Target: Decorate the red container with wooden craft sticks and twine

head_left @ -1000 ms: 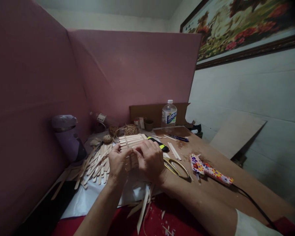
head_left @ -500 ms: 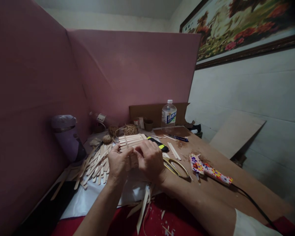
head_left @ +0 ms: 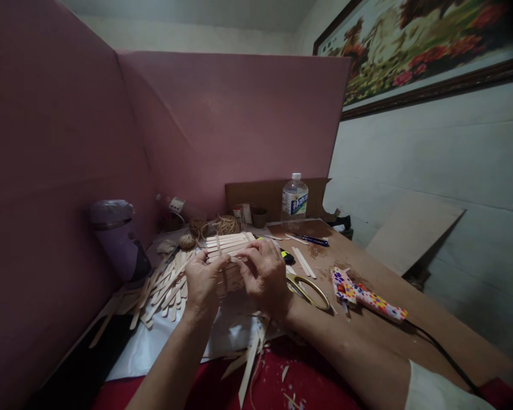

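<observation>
A slatted piece made of wooden craft sticks [head_left: 228, 245], with twine-like bands running across it, is held up in front of me. My left hand [head_left: 203, 282] is closed on its left edge, thumb on the near side. My right hand [head_left: 267, 279] is closed in a pinch at the middle of the piece, fingertips close to my left thumb. Something small and pale shows between the two hands, too small to name. Behind my right hand lie gold-handled scissors [head_left: 314, 293] and a black-and-yellow tool [head_left: 287, 257], partly hidden.
Loose craft sticks [head_left: 169, 293] are heaped left of my hands on white sheeting. Twine [head_left: 228, 224], a purple tumbler [head_left: 122, 245] and a plastic bottle [head_left: 294, 199] stand behind. A flower-patterned glue gun [head_left: 365, 296] with a cord lies right, near a blue pen-like tool [head_left: 314, 240].
My right hand has shifted slightly, its fingers stretching more across the stick piece. My left hand keeps its hold, and the piece stays nearly in place.
</observation>
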Motion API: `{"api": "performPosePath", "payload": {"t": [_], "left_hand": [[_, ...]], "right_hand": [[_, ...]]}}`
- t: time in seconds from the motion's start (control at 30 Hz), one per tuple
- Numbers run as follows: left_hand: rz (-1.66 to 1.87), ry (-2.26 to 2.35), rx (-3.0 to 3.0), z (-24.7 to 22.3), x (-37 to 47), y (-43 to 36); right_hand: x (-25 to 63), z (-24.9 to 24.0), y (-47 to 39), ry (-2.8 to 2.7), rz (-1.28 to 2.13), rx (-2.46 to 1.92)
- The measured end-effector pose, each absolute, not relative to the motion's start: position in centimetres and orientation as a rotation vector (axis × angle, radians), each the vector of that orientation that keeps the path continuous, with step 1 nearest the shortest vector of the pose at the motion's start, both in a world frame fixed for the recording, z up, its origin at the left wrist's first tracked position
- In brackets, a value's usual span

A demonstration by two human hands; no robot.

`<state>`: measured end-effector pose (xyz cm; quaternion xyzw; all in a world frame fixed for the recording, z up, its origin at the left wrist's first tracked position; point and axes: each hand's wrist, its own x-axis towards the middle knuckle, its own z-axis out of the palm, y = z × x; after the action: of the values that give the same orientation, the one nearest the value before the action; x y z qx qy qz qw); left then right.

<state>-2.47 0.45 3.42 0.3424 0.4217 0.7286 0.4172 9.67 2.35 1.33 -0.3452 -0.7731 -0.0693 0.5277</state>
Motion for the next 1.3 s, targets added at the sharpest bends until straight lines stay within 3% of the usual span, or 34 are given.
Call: {"api": "performPosePath", "payload": {"t": [1.3], "left_hand": [[1.865,1.095,0.814,3.45,-2.71,0.45]], "right_hand": [[9.48,0.68,2.58,-1.697,-0.127,-0.837]]}}
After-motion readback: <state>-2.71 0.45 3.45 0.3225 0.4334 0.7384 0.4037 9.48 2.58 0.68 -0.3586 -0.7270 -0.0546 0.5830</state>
